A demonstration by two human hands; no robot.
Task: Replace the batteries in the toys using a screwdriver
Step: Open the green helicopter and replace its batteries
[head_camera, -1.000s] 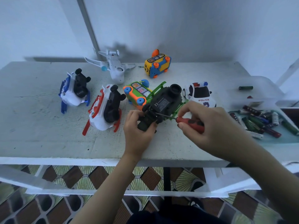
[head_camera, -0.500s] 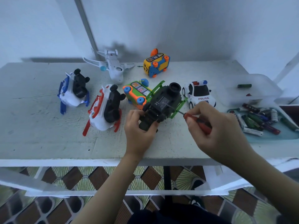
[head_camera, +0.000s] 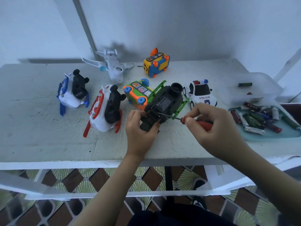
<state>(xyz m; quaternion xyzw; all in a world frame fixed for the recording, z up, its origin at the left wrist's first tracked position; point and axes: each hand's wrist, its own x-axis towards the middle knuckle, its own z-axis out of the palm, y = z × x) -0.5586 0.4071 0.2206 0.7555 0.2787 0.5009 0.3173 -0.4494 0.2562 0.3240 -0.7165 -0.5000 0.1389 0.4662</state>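
Dark toy (head_camera: 164, 103), centre frame, seems light, rigid plastic; left hand (head_camera: 140, 132) clasps its near end with curled fingers, right hand (head_camera: 216, 128) pinches the screwdriver (head_camera: 183, 119).

White table (head_camera: 48, 144) with scuffed top against pale wall (head_camera: 179, 22). Brown-and-cream patterned floor tiles (head_camera: 97, 178) below. Cool, diffuse light throughout.
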